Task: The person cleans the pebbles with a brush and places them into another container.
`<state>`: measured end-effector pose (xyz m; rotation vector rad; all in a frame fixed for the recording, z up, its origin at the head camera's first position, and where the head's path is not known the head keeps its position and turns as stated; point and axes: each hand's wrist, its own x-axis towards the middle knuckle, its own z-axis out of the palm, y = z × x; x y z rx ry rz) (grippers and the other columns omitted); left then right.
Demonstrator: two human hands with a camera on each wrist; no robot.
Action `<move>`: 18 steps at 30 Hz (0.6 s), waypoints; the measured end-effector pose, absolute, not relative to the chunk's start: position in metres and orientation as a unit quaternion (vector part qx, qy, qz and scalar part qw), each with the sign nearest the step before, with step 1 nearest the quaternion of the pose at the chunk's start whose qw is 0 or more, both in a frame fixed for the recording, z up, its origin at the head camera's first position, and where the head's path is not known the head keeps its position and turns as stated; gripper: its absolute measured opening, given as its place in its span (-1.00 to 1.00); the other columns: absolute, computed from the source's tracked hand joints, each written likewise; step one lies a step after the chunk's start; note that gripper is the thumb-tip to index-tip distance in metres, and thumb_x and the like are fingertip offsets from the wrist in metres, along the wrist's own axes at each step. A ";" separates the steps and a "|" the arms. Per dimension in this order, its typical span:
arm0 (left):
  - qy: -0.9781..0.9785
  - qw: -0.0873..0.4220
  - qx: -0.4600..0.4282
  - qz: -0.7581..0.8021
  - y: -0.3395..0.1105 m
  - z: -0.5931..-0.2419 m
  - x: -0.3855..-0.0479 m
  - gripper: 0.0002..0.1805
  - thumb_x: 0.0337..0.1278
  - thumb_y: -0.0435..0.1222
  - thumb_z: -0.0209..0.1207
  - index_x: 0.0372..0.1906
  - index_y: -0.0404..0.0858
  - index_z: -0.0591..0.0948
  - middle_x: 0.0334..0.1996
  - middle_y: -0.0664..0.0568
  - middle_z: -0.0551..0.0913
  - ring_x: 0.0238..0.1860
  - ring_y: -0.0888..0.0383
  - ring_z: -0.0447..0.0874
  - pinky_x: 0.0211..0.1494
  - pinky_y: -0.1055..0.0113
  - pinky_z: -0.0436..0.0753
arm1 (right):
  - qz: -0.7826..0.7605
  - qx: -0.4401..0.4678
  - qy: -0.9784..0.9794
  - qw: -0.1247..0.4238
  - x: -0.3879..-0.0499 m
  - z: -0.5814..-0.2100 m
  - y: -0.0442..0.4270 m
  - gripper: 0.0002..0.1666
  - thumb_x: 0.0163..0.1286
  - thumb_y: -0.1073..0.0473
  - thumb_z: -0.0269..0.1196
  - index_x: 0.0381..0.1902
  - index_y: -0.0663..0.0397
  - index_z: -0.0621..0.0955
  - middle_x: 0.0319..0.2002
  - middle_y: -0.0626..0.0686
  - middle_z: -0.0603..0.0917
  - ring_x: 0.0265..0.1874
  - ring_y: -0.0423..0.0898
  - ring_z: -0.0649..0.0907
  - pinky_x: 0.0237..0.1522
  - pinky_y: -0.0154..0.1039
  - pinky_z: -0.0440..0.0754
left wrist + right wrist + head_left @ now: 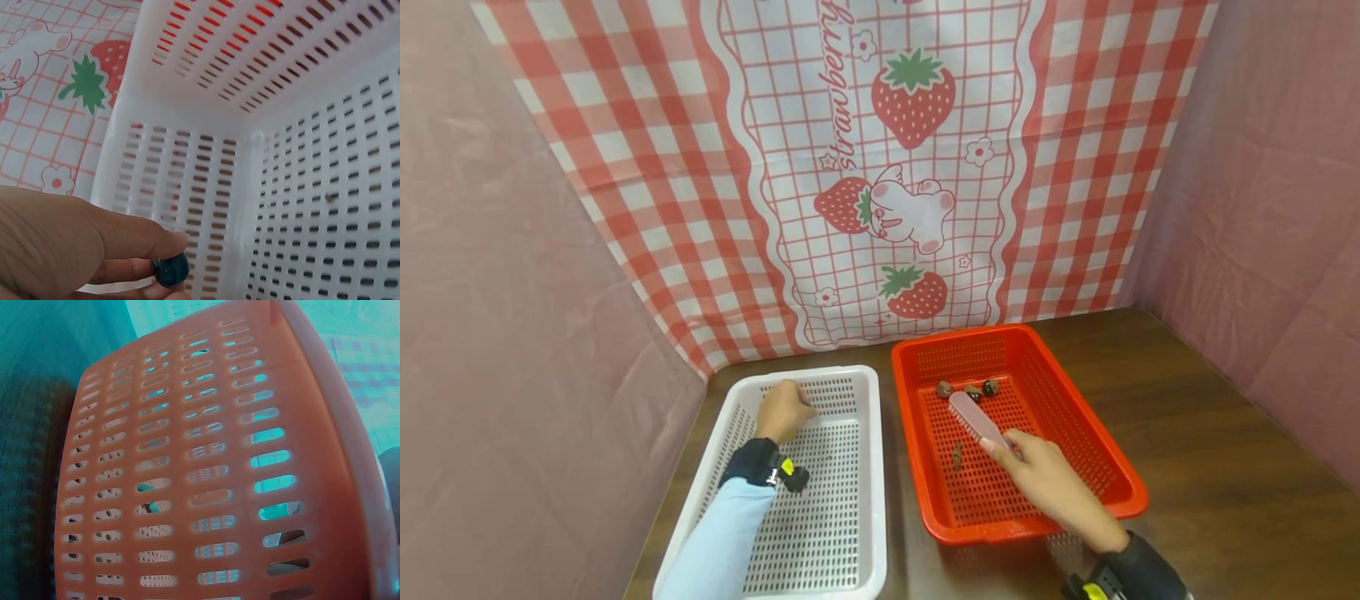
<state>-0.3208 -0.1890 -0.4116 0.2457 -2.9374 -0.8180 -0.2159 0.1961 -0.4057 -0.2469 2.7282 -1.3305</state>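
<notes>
In the head view, my left hand (pixel 784 411) reaches down into the far left part of the white basket (pixel 872 467). Its thumb and fingers pinch a small, glossy dark-blue ball (pixel 172 270), partly covered by the fingertips in the left wrist view. A small yellowish patch shows under this hand; what it is I cannot tell. My right hand (pixel 1041 475) grips the handle of a pink brush (pixel 977 419) over the red basket (pixel 925 508), bristles facing down and left. Beyond the brush head, small brown-and-dark lumps (pixel 991 387) lie on the red basket's floor.
A slim brown piece (pixel 957 456) lies in the red basket, left of the brush. Both baskets stand side by side on a dark wooden table (pixel 1210 433). A strawberry-print cloth (pixel 910 200) hangs behind, with pink cloth at both sides. The red basket's slotted wall (pixel 175 456) fills the right wrist view.
</notes>
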 end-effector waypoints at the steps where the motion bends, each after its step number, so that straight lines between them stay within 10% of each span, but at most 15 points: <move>1: -0.960 0.039 0.085 -0.262 -0.190 -0.412 -0.321 -0.84 -0.05 -0.43 0.47 -0.45 -0.30 0.66 -0.42 -0.07 0.67 -0.36 -0.01 0.62 -0.15 0.06 0.63 | -0.436 -0.080 0.895 0.048 -0.216 -0.406 0.196 -0.55 0.53 -0.17 0.23 -0.20 0.15 0.59 -0.56 -0.05 0.37 -0.56 -0.13 0.38 -0.51 -0.33 0.27; 18: -0.973 -0.003 0.119 -0.200 -0.209 -0.421 -0.322 -0.86 0.03 -0.41 0.40 -0.35 -0.37 0.65 -0.51 -0.07 0.59 -0.47 0.00 0.56 -0.35 0.18 0.52 | -0.440 -0.104 0.891 0.034 -0.222 -0.405 0.194 -0.56 0.52 -0.17 0.24 -0.25 0.13 0.58 -0.58 -0.05 0.36 -0.60 -0.13 0.36 -0.53 -0.32 0.27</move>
